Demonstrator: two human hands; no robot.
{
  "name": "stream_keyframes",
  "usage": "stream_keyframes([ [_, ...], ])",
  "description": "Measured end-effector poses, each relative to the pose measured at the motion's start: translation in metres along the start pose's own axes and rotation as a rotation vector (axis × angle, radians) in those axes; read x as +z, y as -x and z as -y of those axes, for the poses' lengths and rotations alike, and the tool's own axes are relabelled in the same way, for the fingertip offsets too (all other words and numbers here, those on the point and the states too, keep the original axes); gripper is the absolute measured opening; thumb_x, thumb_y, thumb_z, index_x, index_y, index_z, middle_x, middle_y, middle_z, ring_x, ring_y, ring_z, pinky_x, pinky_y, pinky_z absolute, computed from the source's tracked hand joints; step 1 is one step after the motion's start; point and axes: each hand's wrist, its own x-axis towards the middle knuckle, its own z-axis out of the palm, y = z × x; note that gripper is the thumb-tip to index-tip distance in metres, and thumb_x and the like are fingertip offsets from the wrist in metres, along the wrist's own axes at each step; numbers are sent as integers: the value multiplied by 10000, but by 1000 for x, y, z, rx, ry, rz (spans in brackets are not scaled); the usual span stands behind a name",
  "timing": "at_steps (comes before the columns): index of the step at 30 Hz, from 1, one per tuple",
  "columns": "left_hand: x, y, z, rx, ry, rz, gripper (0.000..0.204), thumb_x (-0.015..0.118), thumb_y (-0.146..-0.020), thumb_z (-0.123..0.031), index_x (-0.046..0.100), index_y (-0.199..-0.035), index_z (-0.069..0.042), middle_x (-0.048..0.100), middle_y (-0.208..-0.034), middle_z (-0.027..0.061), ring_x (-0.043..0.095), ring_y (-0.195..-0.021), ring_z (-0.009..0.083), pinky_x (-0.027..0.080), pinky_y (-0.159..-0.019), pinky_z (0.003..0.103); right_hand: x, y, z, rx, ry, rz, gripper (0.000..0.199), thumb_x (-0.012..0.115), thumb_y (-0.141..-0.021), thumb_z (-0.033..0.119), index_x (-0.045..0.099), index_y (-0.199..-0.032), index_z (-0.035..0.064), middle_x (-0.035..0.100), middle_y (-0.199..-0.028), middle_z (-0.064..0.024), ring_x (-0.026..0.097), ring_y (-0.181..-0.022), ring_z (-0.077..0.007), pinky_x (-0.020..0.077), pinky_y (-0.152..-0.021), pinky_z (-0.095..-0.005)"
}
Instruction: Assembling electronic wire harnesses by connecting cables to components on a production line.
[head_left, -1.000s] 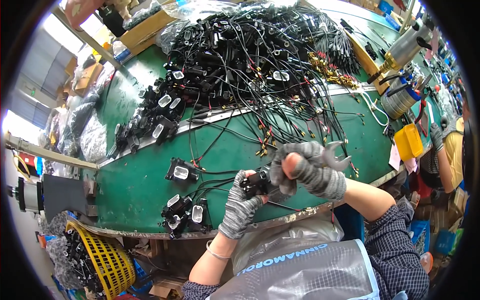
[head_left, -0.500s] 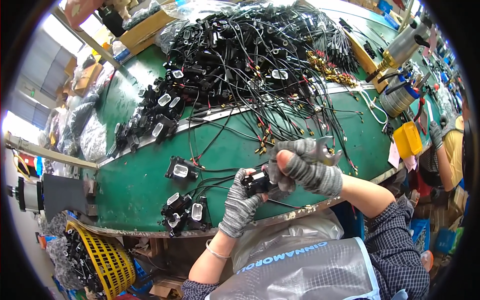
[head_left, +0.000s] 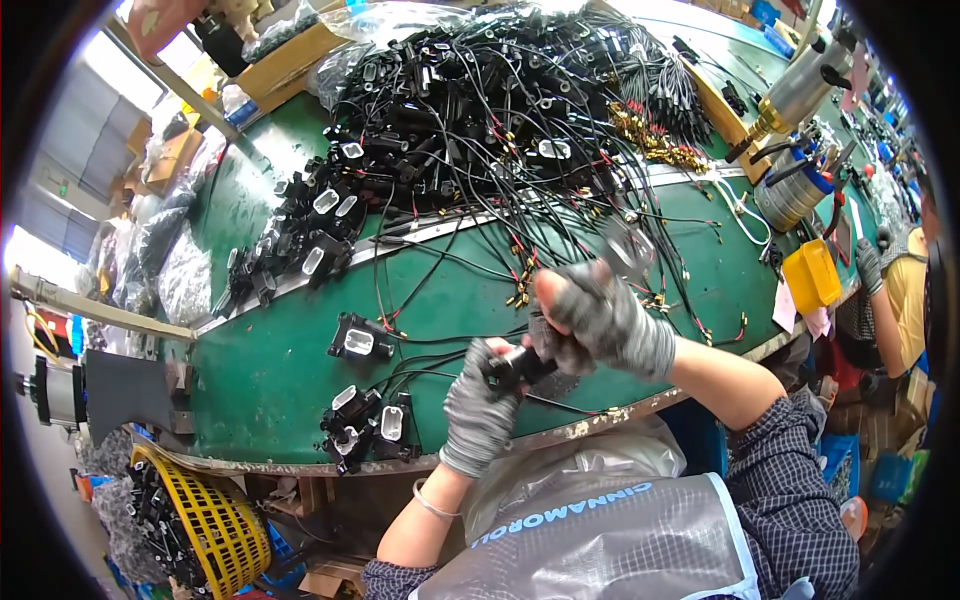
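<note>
Pinching a small black part [head_left: 515,370] between thumb and fingers, the left hand [head_left: 478,415] hides much of it, so its full shape cannot be told; the part sits above the green tabletop [head_left: 250,375], near the table's front edge [head_left: 600,417]. The right hand [head_left: 608,318] is curled round a metal wrench [head_left: 628,250] whose head is smeared by blur and whose handle is lost behind the fingers; whether these fingers touch the part is unclear. In the black heap [head_left: 450,110] at the back, cables cross so thickly that single pieces blend together. At the right rim, a co-worker's gloved hand [head_left: 870,268] shows, the body partly cut off. Pale blue lettering [head_left: 565,515] runs across the grey apron [head_left: 630,545]. Chipped and pale, the front edge curves just below the hands; green surface stretches right toward a yellow container [head_left: 812,275] and left around a lone black housing [head_left: 360,338] and a small cluster [head_left: 393,424].
</note>
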Motion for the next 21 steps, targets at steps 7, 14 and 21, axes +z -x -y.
stream_keyframes([
  [7,-11,-3,7,182,-51,55,447,582,-618,97,428,-1001,-73,516,-862,8,507,-822,103,437,-716,226,-30,-17,1,729,-714,-22,418,476,-806,476,497,-702,71,542,-547,-68,472,-352,-113,368,-317,-208],
  [14,-4,-5,-6,237,-1,21,412,582,-623,88,446,-979,-68,536,-852,26,522,-799,119,438,-708,236,-18,-19,19,655,-453,184,429,453,-814,485,455,-657,86,554,-572,-71,484,-356,-112,382,-313,-211],
  [21,-8,1,-3,25,-130,47,393,584,-617,100,472,-954,-70,559,-854,39,543,-798,136,444,-708,248,-27,-19,13,673,-712,-109,465,432,-826,469,476,-645,42,538,-564,-65,464,-346,-101,369,-311,-200],
])
